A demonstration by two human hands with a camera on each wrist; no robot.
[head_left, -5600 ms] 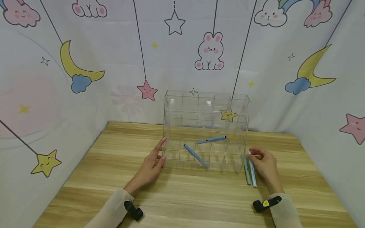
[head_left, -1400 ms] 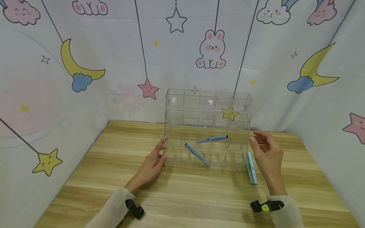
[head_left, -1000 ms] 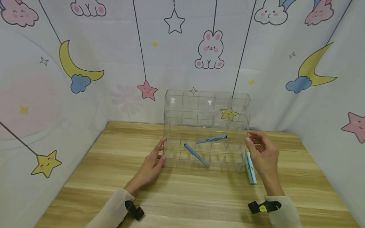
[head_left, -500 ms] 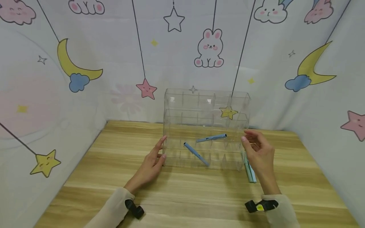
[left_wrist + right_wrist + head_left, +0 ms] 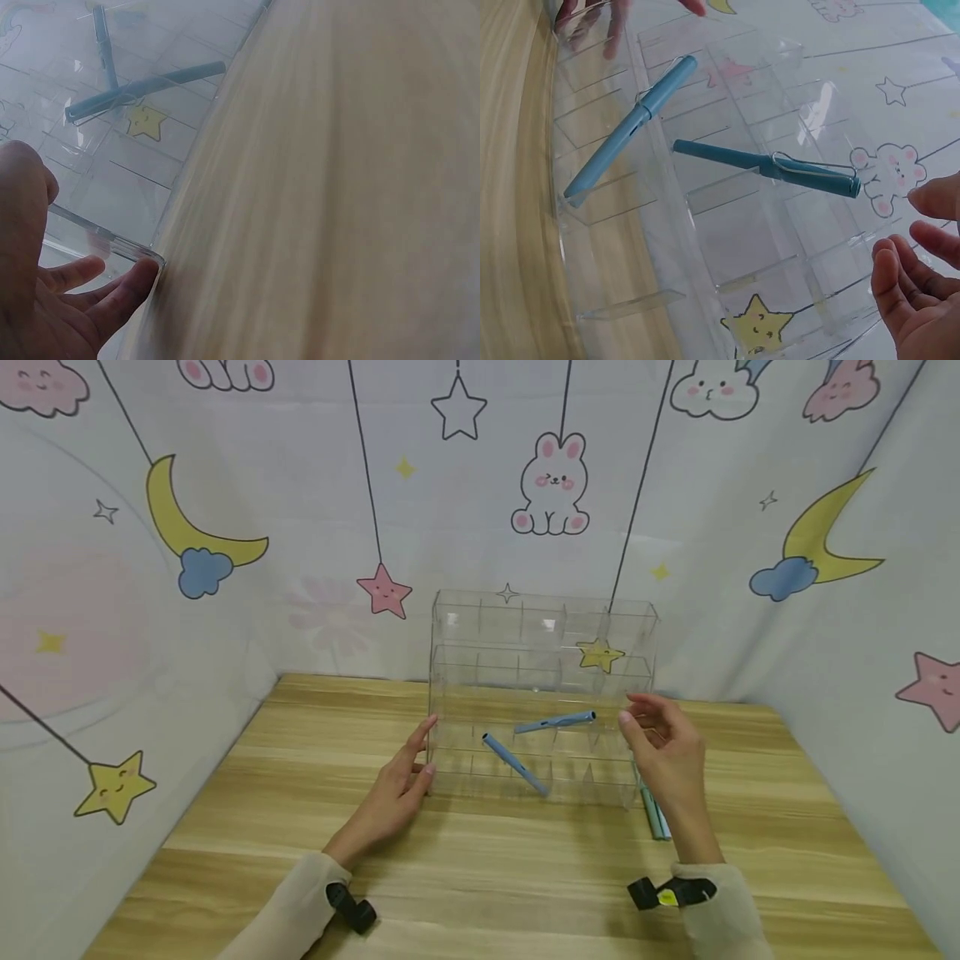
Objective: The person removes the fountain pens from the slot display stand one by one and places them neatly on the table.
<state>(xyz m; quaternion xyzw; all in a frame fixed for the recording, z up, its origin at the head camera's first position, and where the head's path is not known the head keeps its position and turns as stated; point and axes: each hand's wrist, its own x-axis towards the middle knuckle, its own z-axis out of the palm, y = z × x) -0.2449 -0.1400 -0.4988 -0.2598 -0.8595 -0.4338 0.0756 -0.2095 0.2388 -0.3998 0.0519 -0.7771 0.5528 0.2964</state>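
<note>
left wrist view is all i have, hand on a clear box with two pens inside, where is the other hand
Observer: The right hand hovers beside the right side of the clear organizer, fingers loosely curled, holding nothing.
Operator: any pens outside the box
Observer: Yes, two pale pens lie side by side on the table just right of the organizer, partly behind that hand.
Operator: more rows in the box
Observer: It rises in stepped rows; the back rows hold no pens.
</note>
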